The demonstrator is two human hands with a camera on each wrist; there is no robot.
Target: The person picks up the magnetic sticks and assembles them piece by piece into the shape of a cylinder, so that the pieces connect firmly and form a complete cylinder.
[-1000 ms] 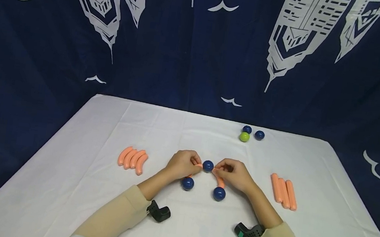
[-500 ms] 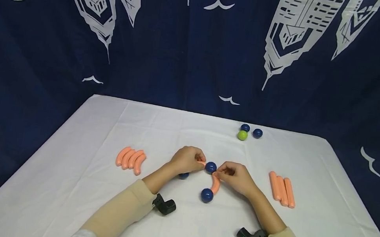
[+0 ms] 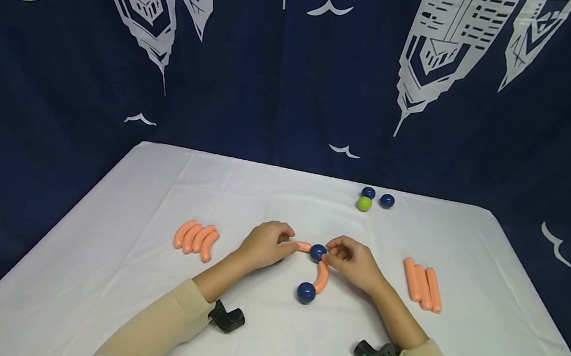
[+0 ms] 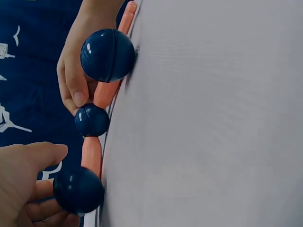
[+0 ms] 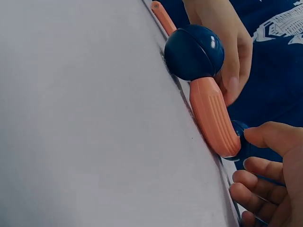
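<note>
Blue balls and curved orange sticks form a chain mid-table. Its middle ball (image 3: 318, 252) joins one curved orange stick (image 3: 302, 246) on the left and another curved orange stick (image 5: 213, 118) that runs toward the near blue ball (image 3: 306, 293). My left hand (image 3: 265, 245) is at the left stick's outer end, thumb and fingers spread apart. Beside its fingers in the left wrist view is the chain's left ball (image 4: 78, 190), mostly hidden in the head view. At the middle ball's right side is my right hand (image 3: 352, 261), thumb tip right at the ball, fingers loosely bent.
Several curved orange sticks (image 3: 197, 239) lie to the left on the white tablecloth (image 3: 131, 301). Three straight orange sticks (image 3: 423, 285) are at the right. Two blue balls (image 3: 386, 200) and a green ball (image 3: 364, 204) sit near the back edge, before a dark blue curtain (image 3: 276, 82).
Both hands have loosened from the sticks' ends, the left drawing back leftward. The near ball and its stick have swung left, under the middle ball.
</note>
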